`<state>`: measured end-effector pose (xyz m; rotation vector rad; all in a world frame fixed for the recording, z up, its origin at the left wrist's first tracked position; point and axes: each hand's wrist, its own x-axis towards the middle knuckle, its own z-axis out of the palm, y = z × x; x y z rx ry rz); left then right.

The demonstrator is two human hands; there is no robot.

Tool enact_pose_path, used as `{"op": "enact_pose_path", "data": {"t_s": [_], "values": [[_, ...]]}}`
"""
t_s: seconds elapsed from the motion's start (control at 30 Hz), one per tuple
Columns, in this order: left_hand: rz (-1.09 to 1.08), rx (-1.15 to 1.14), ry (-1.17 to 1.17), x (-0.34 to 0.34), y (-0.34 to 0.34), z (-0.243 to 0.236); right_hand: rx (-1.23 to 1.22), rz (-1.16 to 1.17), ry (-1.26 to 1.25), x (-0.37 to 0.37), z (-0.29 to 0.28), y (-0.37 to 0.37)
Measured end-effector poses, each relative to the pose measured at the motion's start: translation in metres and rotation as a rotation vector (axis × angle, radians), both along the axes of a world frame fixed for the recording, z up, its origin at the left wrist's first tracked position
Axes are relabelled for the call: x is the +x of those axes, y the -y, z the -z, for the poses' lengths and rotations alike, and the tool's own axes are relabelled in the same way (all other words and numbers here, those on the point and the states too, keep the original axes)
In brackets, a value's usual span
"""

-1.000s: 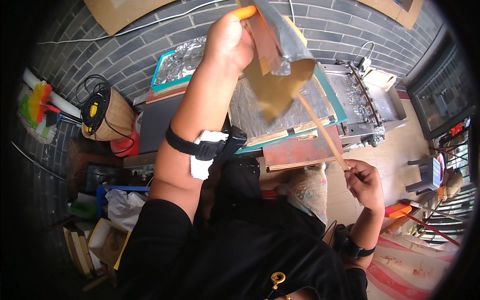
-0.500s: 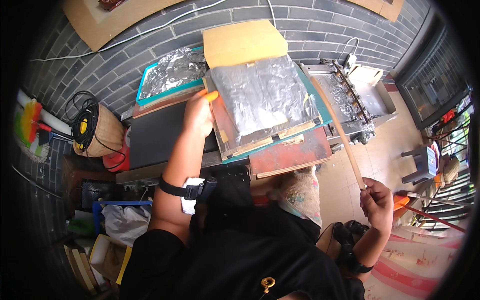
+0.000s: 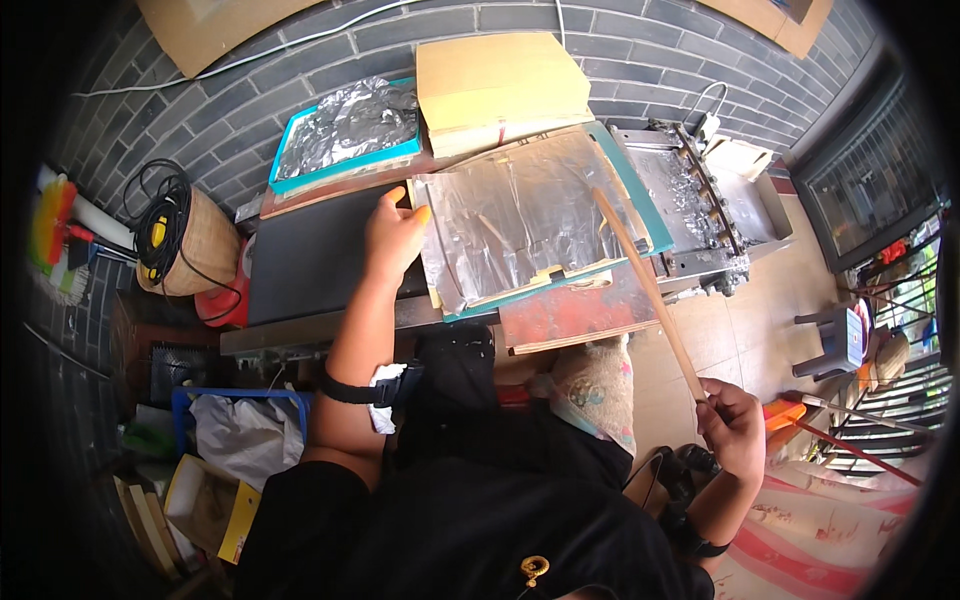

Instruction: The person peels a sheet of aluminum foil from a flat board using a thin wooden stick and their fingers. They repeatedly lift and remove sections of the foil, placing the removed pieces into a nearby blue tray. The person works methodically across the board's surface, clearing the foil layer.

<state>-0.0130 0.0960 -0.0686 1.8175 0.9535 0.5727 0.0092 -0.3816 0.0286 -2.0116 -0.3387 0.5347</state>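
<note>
A thin silver foil sheet (image 3: pixel 520 215) lies over a squarish board on the bench, a few creases running across it. My left hand (image 3: pixel 395 238) is closed at its left edge, an orange cover on the thumb; the fingers beneath are partly hidden. My right hand (image 3: pixel 733 425), off to the right, is wrapped round the lower end of a long thin wooden stick (image 3: pixel 655 300). The stick slants up and left, its far tip over the right part of the foil. Beneath the board shows a teal panel (image 3: pixel 655 225).
A yellow board (image 3: pixel 500 85) leans behind the foil. A teal tray (image 3: pixel 285 165) of crumpled foil stands at the back left, a dark panel (image 3: pixel 315 255) in front of it. On the right sits a metal frame (image 3: pixel 690 190) with foil scraps. A reddish board (image 3: pixel 575 318) juts out in front.
The foil sheet, bulging and short of the board's left edge before, now lies flatter and reaches that edge. The stick's tip has moved left and down onto or above the foil.
</note>
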Motion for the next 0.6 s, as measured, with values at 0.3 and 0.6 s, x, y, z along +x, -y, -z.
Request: {"op": "enact_pose_path", "data": {"t_s": [0.3, 0.6], "values": [[0.052, 0.160, 0.064, 0.001, 0.003, 0.004, -0.035, -0.201, 0.039, -0.010, 0.003, -0.027], [0.103, 0.275, -0.017, -0.050, 0.015, -0.005, -0.067, -0.395, 0.002, -0.018, -0.015, -0.034]]}}
